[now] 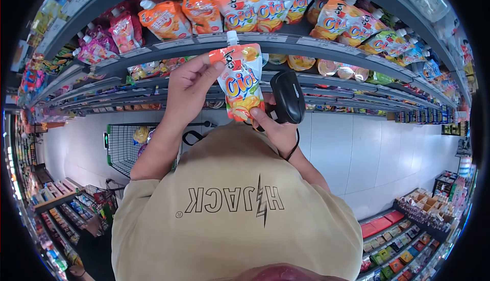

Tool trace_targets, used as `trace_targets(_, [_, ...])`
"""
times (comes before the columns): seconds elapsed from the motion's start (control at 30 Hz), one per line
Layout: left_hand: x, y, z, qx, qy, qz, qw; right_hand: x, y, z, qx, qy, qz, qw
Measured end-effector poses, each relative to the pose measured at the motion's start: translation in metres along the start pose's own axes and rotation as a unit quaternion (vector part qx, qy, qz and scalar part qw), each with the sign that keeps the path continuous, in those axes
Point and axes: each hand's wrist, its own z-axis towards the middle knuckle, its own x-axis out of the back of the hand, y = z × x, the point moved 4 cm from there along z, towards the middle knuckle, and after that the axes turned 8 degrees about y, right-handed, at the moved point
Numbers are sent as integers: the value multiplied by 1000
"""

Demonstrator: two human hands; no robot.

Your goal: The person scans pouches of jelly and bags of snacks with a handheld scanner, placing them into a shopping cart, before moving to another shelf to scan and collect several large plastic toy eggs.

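An orange and white jelly drink pouch with a white spout cap is held upright before my chest, printed side up. My left hand pinches its upper left edge, thumb in front. At the bottom corner, my right hand grips the pouch with the thumb over its front. A black rounded handheld device, like a barcode scanner, stands beside the pouch at my right hand, whose fingers are mostly hidden behind it. A dark cord loops round my right wrist.
Ahead, a shelf carries rows of spouted pouches above price tags. A green-edged shopping cart with goods inside stands at left. Behind me are more display shelves, and part of another person shows at lower left.
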Motion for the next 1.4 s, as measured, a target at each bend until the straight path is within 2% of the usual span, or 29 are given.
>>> trace_targets(0.17, [-17, 1, 5, 3, -7, -31, 1000, 24, -3, 11, 9, -28, 4, 1000])
trace_targets(0.23, [-22, 4, 7, -18, -14, 0, 1000, 29, -5, 16, 36, -44, 33, 998])
trace_targets(0.47, [-40, 14, 10, -27, -22, -10, 999, 46, 2, 25, 32, -76, 53, 995])
trace_targets(0.57, [-46, 26, 12, 2, -46, 26, 999, 50, 1, 21, 22, -80, 30, 996])
trace_targets(0.67, [-49, 42, 15, -11, -89, 122, 989, 56, 2, 20, 19, -72, -21, 997])
trace_targets(0.77, [-64, 64, 16, -50, -99, 147, 983, 59, -2, 21, 78, -47, 45, 995])
trace_targets(0.87, [-79, 90, 23, -131, -71, 250, 957, 67, -7, 27, 103, -47, 27, 993])
trace_targets(0.9, [-95, 109, 23, -170, -52, 189, 966, 66, -13, 27, 114, -30, 60, 991])
trace_targets(1.03, [-113, 125, 48, -312, -8, 223, 924, 64, -30, 30, 38, -53, 29, 997])
trace_targets(1.27, [-139, 97, 73, -399, 77, 228, 885, 74, -26, 30, 46, -80, 46, 995])
trace_targets(1.37, [-146, 82, 78, -340, 28, 293, 893, 78, -24, 29, 29, -91, 30, 995])
trace_targets(1.4, [-147, 77, 80, -351, 31, 307, 884, 79, -25, 28, 24, -90, 29, 995])
